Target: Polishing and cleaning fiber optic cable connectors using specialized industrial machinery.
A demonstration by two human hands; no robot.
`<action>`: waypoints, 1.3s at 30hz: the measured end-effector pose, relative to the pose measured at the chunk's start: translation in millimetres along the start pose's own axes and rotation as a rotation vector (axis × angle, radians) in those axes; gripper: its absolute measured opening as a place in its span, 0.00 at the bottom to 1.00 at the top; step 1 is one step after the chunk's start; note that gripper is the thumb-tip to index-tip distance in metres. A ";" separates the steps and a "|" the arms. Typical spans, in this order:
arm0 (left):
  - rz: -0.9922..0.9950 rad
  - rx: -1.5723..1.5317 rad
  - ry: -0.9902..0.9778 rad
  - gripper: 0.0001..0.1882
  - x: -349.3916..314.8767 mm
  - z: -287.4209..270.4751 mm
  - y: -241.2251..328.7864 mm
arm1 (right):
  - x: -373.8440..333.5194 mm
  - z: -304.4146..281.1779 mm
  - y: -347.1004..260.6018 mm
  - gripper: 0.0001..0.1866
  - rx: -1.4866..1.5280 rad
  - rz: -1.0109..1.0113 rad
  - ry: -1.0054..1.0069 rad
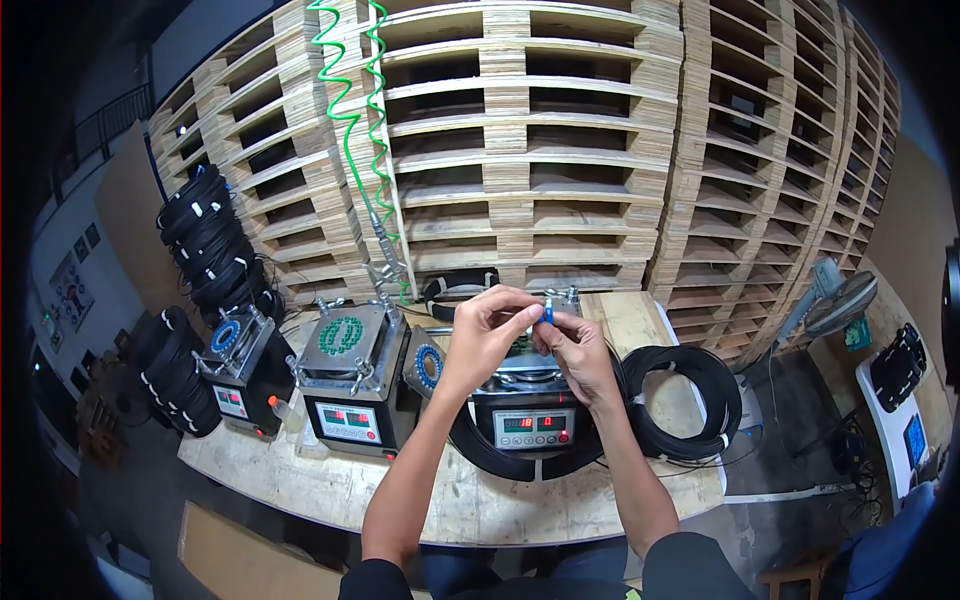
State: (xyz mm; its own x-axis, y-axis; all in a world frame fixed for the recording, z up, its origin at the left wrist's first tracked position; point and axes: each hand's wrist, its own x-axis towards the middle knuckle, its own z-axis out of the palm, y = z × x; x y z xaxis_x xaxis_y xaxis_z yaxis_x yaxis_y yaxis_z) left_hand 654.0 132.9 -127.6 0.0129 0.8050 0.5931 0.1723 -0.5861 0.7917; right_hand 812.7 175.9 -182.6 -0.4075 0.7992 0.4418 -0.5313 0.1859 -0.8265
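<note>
My left hand (492,325) and my right hand (578,352) meet in the middle, above a black bench machine (533,428) with a red-lit display. Between their fingertips is a small blue piece (547,314) with a pale tip; it looks like a cable connector, but the fingers cover most of it. Both hands are closed in a pinch on it. A coil of black cable (500,462) loops around the front of this machine. Beside my left wrist stands a round blue-toothed ring plate (429,366).
Two similar machines stand left, one with a green-patterned plate (340,336), one with a blue ring (225,338). A bottle (284,410) sits between them. Black cable coils (690,400) lie right; more are stacked left (205,240). Green air hose (345,118) hangs before wooden pallets (560,150).
</note>
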 end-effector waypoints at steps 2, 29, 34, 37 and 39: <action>-0.032 -0.096 0.012 0.08 -1.3 -0.7 -1.3 | -1.0 2.0 3.3 0.11 0.007 0.007 0.013; 0.088 0.183 -0.024 0.09 10.5 11.8 -3.1 | -11.6 -4.1 -0.9 0.10 -0.184 -0.039 0.140; 0.164 0.362 -0.115 0.07 9.2 10.6 0.9 | -16.1 -11.7 7.5 0.10 -0.254 -0.003 0.126; 0.133 0.416 -0.175 0.07 10.6 8.6 4.0 | -17.2 -8.6 6.5 0.09 -0.281 0.010 0.123; 0.214 0.472 -0.205 0.07 14.2 11.9 1.1 | -19.4 -8.4 6.3 0.09 -0.300 0.014 0.133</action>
State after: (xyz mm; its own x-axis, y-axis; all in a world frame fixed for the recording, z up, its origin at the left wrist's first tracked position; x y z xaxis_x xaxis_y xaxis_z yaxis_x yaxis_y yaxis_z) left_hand 666.1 144.8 -120.0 0.2795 0.7018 0.6553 0.5666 -0.6715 0.4775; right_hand 823.5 166.4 -199.4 -0.3025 0.8666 0.3969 -0.2761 0.3189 -0.9067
